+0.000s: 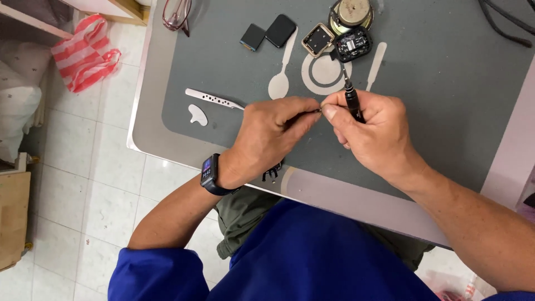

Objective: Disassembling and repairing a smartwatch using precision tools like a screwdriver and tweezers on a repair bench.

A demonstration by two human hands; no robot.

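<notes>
My left hand (266, 134) is closed around a thin dark tool, tweezers by the look of it, whose tip pokes out toward my right fingers. My right hand (370, 131) grips a black precision screwdriver (351, 99) that points up and away from me. The thumb and forefinger of that hand pinch something tiny at the tweezer tip (321, 110); it is too small to identify. Both hands hover over the grey work mat (446, 83) near the table's front edge. A dark watch (210, 173) sits on my left wrist.
Metal tweezers (214, 99) and a white pick (198, 115) lie left of my hands. At the mat's far edge lie a black screen (280, 30), a small dark block (253, 37), an open square case (318, 39), a circuit module (352, 44), a round speaker (350, 13) and glasses (176, 13). Cables (504, 25) lie at the far right.
</notes>
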